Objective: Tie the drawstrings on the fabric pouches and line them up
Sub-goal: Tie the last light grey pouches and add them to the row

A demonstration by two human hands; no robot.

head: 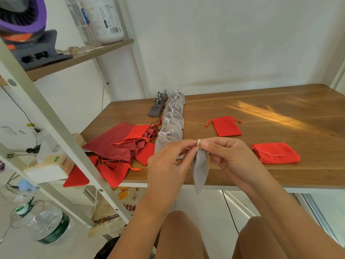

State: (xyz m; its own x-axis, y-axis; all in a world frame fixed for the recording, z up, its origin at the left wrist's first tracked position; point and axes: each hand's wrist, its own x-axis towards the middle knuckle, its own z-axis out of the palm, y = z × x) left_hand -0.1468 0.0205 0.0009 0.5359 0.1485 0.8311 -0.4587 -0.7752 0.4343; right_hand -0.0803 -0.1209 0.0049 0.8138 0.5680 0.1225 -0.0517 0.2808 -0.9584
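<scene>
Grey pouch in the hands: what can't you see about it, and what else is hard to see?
- Head view: fingertips of the left hand and right hand cover the cord of the grey pouch, so tied or not is unclear.
- Red pile: pouches overlap, shelf post crosses them; uncountable.
- Dark grey pouches at the back: too small to count.
- White jar: top cut off, label too small to read.
</scene>
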